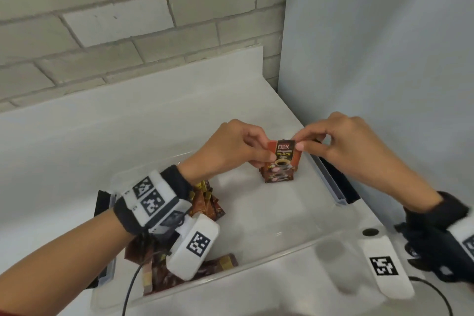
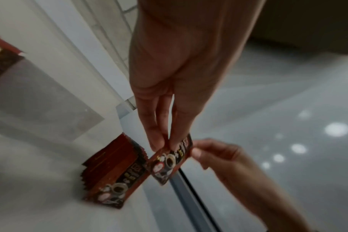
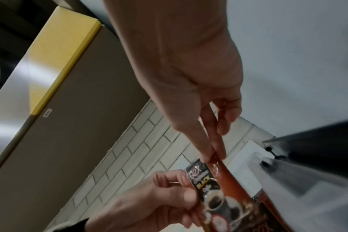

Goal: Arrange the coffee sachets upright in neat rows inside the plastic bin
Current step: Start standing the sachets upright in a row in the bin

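Both hands meet above the far right part of the clear plastic bin [image 1: 256,263], which sits on a white surface [image 1: 77,141] in the lower half of the head view. The left hand [image 1: 232,147] pinches the left edge of one coffee sachet [image 1: 284,152] between thumb and fingers [image 2: 158,138], and the right hand [image 1: 343,146] pinches its top right corner, thumb against forefinger. The sachet is upright, its printed face (a dark label reading BLACK over a coffee cup) turned toward the camera.

Directly beneath it, on the bin floor near the right wall, a short row of upright sachets [image 1: 278,174] stands packed face to back; the left wrist view shows the held sachet just beside the front of that row, though whether they touch cannot be told.

At the left of the bin, partly behind the left wrist, a loose heap of sachets [image 1: 207,202] lies tumbled at all angles, reaching to the near wall at lower left. Black latches [image 1: 339,182] sit on the bin's side rims.
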`<state>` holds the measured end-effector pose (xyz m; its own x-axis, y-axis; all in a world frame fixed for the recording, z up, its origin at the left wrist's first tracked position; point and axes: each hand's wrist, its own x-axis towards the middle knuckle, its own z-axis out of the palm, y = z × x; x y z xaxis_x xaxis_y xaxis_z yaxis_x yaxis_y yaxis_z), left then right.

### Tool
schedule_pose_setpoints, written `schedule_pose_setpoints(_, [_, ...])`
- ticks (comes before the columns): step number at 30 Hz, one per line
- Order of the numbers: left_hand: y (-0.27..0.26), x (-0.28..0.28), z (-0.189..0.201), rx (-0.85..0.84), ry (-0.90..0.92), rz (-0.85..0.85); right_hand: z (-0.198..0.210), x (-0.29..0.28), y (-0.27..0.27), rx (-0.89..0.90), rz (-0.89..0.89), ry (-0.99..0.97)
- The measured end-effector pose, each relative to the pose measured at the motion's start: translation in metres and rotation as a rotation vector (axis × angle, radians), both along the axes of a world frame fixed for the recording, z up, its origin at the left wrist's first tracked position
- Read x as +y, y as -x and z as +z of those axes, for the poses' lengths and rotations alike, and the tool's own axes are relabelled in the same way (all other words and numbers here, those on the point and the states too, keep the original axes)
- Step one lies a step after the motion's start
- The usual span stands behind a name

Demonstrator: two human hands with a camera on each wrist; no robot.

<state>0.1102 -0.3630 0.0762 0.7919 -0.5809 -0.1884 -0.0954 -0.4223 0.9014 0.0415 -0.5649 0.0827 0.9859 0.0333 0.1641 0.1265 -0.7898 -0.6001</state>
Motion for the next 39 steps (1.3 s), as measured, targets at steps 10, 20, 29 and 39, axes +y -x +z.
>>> schedule_pose_setpoints(10, [-0.001, -0.024, -0.039, -0.200, -0.284, -0.084, -0.028, 0.039, 0.007, 0.440, 0.212, 0.304])
schedule_pose_setpoints(20, [-0.002, -0.022, -0.036, -0.614, -0.526, -0.193, -0.036, 0.057, -0.001, 0.603, 0.106, 0.375])
schedule_pose_setpoints(29, [-0.013, -0.027, -0.018, -0.747, -0.601, -0.516, -0.034, 0.062, 0.000, 0.639, 0.074, 0.382])
schedule_pose_setpoints(39, [-0.018, -0.040, -0.024, -0.652, -0.725, -0.592, -0.038, 0.063, 0.000, 0.681, 0.094, 0.375])
